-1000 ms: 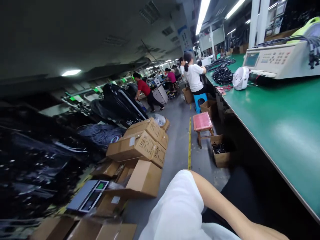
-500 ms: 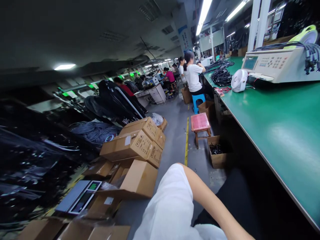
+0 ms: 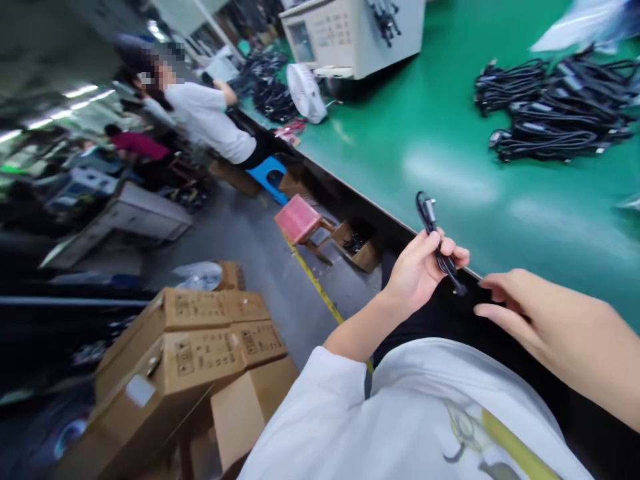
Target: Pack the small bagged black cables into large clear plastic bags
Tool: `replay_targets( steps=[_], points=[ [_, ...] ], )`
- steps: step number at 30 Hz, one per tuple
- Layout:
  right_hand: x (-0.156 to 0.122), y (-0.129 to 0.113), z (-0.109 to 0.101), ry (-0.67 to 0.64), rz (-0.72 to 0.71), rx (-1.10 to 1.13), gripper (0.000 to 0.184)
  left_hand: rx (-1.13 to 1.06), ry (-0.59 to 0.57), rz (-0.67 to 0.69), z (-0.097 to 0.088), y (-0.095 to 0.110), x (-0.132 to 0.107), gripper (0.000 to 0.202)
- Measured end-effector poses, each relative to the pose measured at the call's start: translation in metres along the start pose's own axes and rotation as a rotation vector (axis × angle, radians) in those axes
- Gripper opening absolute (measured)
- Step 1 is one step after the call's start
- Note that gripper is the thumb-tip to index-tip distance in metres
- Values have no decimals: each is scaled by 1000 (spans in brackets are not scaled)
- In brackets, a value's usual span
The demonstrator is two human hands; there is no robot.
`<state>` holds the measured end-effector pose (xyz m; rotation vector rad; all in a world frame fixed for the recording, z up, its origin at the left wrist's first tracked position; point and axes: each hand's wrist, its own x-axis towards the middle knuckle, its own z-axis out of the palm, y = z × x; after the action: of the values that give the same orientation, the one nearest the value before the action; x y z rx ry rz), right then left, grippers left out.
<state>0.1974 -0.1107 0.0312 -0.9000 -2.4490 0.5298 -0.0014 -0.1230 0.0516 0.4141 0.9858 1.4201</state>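
Note:
Over the near edge of the green table (image 3: pixel 450 180), my left hand (image 3: pixel 417 270) is closed around a bundled black cable (image 3: pixel 429 217). One loop of the cable sticks up above the fingers and the other end hangs below them. To the right, my right hand (image 3: pixel 520 307) is apart from the cable, with thumb and fingers spread and nothing seen between them. Farther back on the table lies a pile of similar bundled black cables (image 3: pixel 560 110).
A white fan (image 3: pixel 306 93) and a boxy test instrument (image 3: pixel 350 37) stand on the table. Below its edge are a red-topped stool (image 3: pixel 298 220) and an open carton (image 3: pixel 357 245). Stacked cardboard boxes (image 3: pixel 200 357) fill the lower left. A co-worker (image 3: pixel 205 113) sits at the table's far end.
The view has swung right and down toward the table. Both my hands have come into view, the left one with a bundled cable, and the cable pile now shows.

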Motion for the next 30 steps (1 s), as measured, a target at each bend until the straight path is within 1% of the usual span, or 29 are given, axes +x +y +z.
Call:
replay_targets(
  steps=[2,3,6,8,10,13,17,22,25,26,28,29,30],
  points=[
    [-2,4,8,-53,-10,36,41,-8,-1,23,8,-9,0,8],
    [0,5,14,-63,-23,56,38,-1,0,30,12,-14,0,9],
    [1,2,34,-32,-45,95,26,-4,26,29,19,-29,-2,10],
    [-2,-1,42,-2,-31,126,21,-8,45,36,23,-35,-1,7],
    [-5,-4,46,30,-8,162,20,14,52,43,25,-38,0,7],
    [-7,-8,50,86,22,200,20,33,49,42,25,-42,-1,13],
    [-7,-9,58,156,50,218,19,-33,34,56,23,-49,-3,18],
    [-10,-8,67,172,47,200,16,-50,16,67,22,-57,-4,16],
    [-12,-4,65,153,71,204,22,-35,8,108,21,-60,-4,16],
    [-12,0,61,116,72,220,26,-20,-6,122,20,-61,-5,17],
    [-12,10,47,-8,73,279,30,59,-57,150,15,-65,-7,21],
    [-12,15,37,-36,97,297,28,126,-85,161,11,-67,-8,24],
    [-11,20,27,-18,140,302,23,207,-110,165,8,-70,-10,28]
  ],
)
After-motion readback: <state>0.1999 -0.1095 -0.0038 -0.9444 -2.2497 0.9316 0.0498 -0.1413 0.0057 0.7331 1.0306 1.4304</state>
